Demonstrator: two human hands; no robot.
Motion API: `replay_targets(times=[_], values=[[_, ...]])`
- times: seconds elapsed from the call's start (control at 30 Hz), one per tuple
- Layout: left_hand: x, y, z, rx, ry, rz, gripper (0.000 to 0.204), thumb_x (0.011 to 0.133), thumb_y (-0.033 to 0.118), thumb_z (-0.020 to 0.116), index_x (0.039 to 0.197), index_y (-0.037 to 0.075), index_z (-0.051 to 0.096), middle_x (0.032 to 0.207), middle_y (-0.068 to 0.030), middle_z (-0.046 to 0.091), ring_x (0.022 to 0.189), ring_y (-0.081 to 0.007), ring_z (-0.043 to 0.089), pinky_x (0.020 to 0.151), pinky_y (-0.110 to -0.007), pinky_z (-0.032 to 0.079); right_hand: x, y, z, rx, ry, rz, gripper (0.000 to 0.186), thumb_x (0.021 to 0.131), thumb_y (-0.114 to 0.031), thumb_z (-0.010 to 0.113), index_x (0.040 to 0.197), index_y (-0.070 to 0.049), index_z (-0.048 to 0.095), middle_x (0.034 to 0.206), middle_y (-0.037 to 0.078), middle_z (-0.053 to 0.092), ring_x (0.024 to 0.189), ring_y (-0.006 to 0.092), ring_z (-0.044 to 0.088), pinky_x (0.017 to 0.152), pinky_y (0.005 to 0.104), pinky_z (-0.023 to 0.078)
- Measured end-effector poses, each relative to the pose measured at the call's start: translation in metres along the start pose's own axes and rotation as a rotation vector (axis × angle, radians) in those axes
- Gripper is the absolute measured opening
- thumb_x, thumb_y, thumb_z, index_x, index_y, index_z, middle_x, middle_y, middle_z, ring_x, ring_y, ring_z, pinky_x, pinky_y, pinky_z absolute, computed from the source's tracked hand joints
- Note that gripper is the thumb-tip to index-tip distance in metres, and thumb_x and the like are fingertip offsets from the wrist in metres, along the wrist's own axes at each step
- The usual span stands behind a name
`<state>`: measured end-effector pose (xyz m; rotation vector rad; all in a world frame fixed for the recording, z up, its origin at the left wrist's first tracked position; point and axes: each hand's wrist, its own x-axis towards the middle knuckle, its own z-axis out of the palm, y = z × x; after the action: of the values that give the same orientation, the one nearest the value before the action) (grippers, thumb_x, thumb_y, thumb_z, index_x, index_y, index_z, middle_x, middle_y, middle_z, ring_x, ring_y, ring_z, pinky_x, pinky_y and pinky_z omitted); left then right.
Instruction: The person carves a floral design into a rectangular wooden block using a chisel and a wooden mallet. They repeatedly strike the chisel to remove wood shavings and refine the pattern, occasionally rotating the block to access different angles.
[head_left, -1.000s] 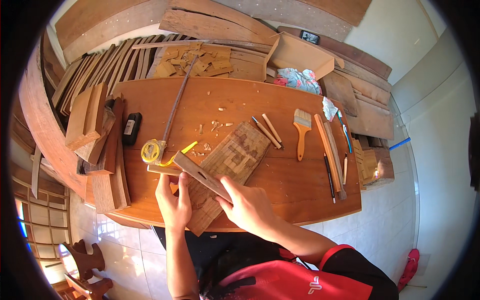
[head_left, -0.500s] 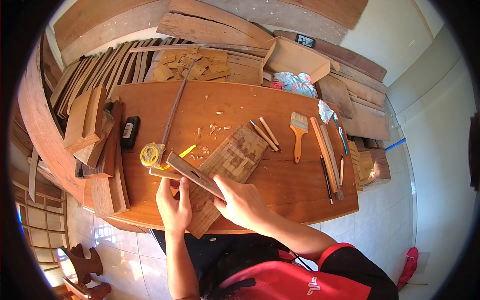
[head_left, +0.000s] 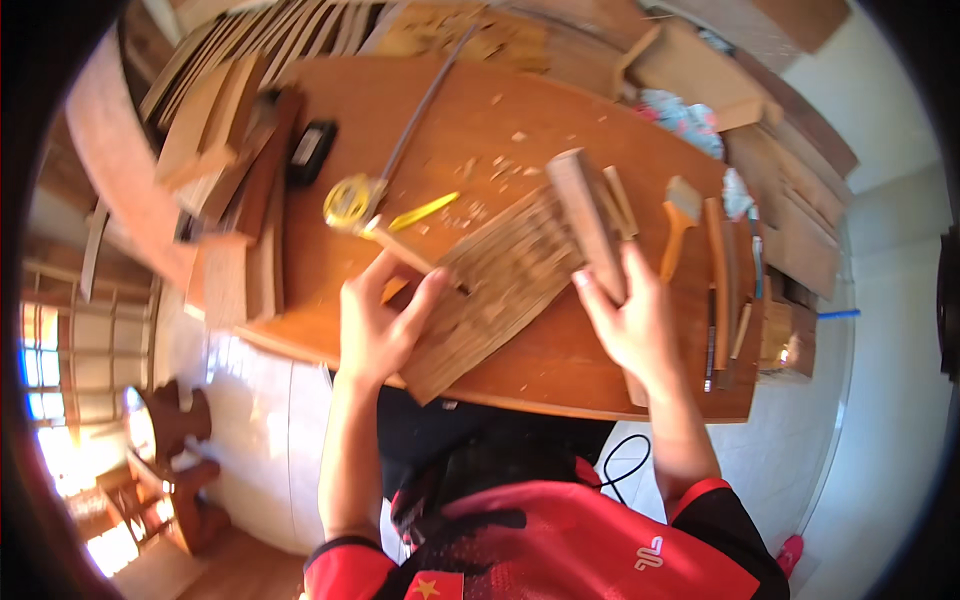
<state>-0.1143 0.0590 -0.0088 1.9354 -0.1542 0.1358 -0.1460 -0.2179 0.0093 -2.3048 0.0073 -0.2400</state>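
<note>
My left hand (head_left: 385, 325) grips a thin pale wooden stick (head_left: 405, 248) over the left part of a weathered board (head_left: 485, 295), which lies diagonally on the brown table (head_left: 340, 100). My right hand (head_left: 635, 320) holds a longer, thicker wooden bar (head_left: 585, 215), tilted up and forward over the board's right side. Just beyond my left hand lie a yellow tape measure (head_left: 350, 200) and a yellow tool (head_left: 425, 210). Two slim sticks (head_left: 620, 200) lie behind the bar. The picture is blurred.
Stacked wood pieces (head_left: 215, 125) and a black object (head_left: 310, 150) lie left. A paintbrush (head_left: 675, 230) and wooden strips (head_left: 718, 300) lie right. A long metal rod (head_left: 425, 110) reaches back past shavings. A cardboard box (head_left: 690, 75) and cloth (head_left: 680, 115) are behind, a chair (head_left: 170, 430) lower left.
My right hand has moved rightward with the bar, away from the stick, and the bar is more upright. My left hand has risen in view. The head view has shifted, with the table higher.
</note>
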Motion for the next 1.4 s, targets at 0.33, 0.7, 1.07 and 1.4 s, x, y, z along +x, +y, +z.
replay_targets(times=[0.33,0.7,1.07,1.4], values=[[0.018,0.021,0.011,0.172,-0.325,0.193,0.019,0.088,0.017,0.080,0.099,0.002,0.074,0.081,-0.0095,0.072,0.072,-0.0207,0.067,0.073,-0.034,0.052,0.003,-0.022,-0.002,0.538,-0.219,0.202,0.029,0.092,-0.011,0.077,0.114,-0.001,0.060,0.086,0.001,0.069,0.055,0.0031,0.054,0.043,0.0217,0.040],[0.017,0.011,0.030,0.252,-0.346,0.524,0.021,0.082,0.019,0.082,0.100,0.009,0.078,0.091,-0.0051,0.072,0.085,-0.0270,0.065,0.080,-0.039,0.049,0.015,-0.021,0.011,0.716,-0.226,0.260,0.041,0.089,-0.010,0.081,0.120,0.001,0.056,0.075,0.001,0.063,0.048,0.0048,0.052,0.041,0.0221,0.041],[-0.009,0.009,0.016,0.498,-0.319,0.526,0.011,0.077,0.016,0.082,0.085,0.013,0.075,0.090,0.0008,0.068,0.088,-0.0207,0.063,0.088,-0.037,0.047,0.003,0.015,-0.023,0.862,-0.030,0.329,0.035,0.093,-0.010,0.070,0.122,0.002,0.053,0.074,0.002,0.056,0.043,0.0079,0.045,0.037,0.0254,0.038],[0.020,0.003,-0.039,0.633,0.242,0.406,0.008,0.097,0.008,0.069,0.094,0.002,0.072,0.076,-0.0038,0.064,0.064,-0.0098,0.054,0.062,-0.026,0.043,0.012,0.028,-0.036,0.867,-0.009,0.287,0.038,0.095,-0.016,0.066,0.127,-0.002,0.052,0.080,-0.001,0.051,0.043,0.0070,0.040,0.037,0.0243,0.035]])
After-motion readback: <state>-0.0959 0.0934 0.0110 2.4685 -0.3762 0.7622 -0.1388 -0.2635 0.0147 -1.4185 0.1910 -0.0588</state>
